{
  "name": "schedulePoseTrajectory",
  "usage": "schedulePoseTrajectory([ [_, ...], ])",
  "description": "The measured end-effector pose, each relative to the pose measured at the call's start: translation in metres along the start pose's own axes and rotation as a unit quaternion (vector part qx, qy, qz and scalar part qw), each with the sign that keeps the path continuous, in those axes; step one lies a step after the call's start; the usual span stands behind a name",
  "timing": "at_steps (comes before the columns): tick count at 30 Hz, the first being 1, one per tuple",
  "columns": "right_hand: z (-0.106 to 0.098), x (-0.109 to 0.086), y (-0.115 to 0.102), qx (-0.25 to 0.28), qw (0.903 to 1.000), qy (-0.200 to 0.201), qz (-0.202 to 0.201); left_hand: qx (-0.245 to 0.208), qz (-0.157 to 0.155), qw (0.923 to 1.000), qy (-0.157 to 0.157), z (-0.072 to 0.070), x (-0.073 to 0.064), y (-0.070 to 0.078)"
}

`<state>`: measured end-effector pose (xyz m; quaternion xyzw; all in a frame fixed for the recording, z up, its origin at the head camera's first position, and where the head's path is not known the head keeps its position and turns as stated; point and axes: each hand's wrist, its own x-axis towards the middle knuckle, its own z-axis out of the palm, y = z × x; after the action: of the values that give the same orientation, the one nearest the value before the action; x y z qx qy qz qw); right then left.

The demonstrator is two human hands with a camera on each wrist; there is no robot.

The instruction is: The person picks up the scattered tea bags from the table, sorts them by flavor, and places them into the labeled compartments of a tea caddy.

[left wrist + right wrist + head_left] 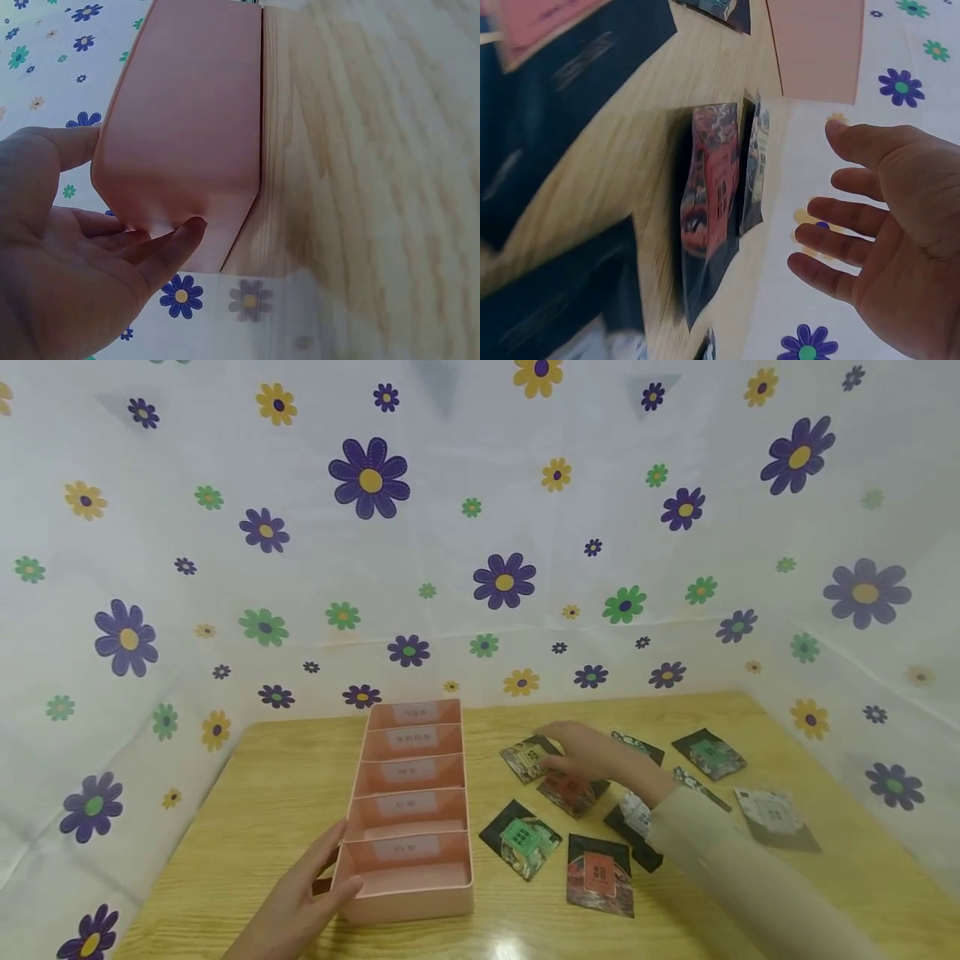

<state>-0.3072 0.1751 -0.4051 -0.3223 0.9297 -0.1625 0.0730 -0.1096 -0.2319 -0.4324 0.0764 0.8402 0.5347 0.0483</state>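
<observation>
left hand (300, 885) gripped pink plastic box (408, 907) | right hand (591, 752) hung open, empty, by square yellow-labelled packet (523, 762) toward worktop's (292, 793) back edge | pickup imo, you needed pinching

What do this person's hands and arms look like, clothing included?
The left hand and right hand are bare, with no gloves or rings visible. The right sleeve is long, plain and pale beige-grey; no left sleeve shows.
</observation>
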Motion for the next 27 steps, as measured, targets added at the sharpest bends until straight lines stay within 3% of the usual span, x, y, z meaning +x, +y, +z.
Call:
schedulePoseTrajectory([
  [8,0.009,0.022,0.005,0.018,0.9993,-0.026,-0.018,-0.03,0.012,0.9986,-0.043,-0.002,0.001,-0.003],
  [14,0.016,0.033,0.011,0.028,0.9985,-0.046,-0.013,-0.036,-0.046,0.9968,-0.055,-0.004,0.002,0.0],
  [18,0.02,0.039,0.013,0.024,0.9984,-0.046,-0.021,-0.044,-0.067,0.9952,-0.056,-0.003,0.003,0.001],
  [27,0.029,0.048,0.014,0.003,0.9979,-0.023,-0.06,-0.066,-0.037,0.9954,-0.059,-0.007,0.002,-0.005],
])
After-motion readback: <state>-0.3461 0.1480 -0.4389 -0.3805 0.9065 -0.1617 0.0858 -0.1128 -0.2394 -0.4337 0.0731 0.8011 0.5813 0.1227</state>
